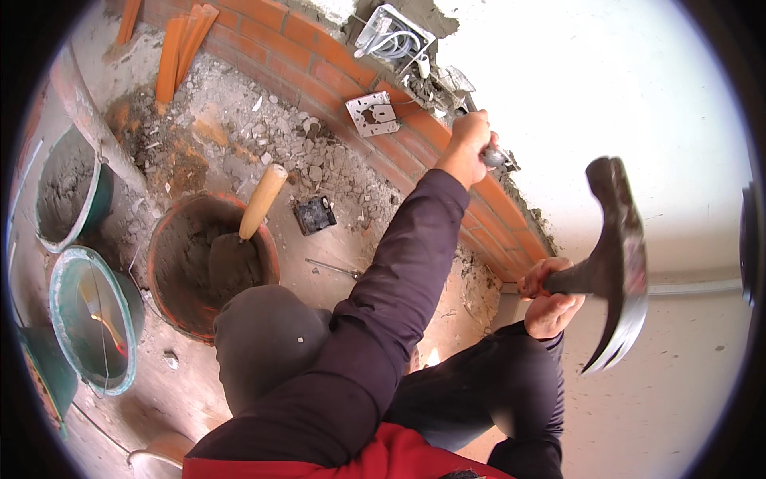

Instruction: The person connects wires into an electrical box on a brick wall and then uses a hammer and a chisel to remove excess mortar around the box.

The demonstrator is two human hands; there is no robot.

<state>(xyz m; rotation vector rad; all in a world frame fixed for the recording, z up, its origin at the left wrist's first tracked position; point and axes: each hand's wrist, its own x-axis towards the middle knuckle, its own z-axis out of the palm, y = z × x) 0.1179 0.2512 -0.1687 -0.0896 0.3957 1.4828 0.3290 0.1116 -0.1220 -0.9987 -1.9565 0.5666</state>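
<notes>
My left hand, closed in a fist, grips a chisel by its shaft at the broken plaster edge above the orange brickwork. The chisel's round metal end sticks out of the fist toward the hammer side; its far end is mostly hidden. In my right hand is a claw hammer, its worn steel head raised well to the right of the chisel and apart from it. Above the left hand, a metal electrical box with coiled grey cables sits in the chipped wall. Against the bricks hangs a white mounting frame.
A round orange-rimmed tub of mortar stands at left, with a wooden-handled trowel in it. Teal buckets line the far left. Rubble, a black box, a screwdriver and orange tile strips lie near the bricks.
</notes>
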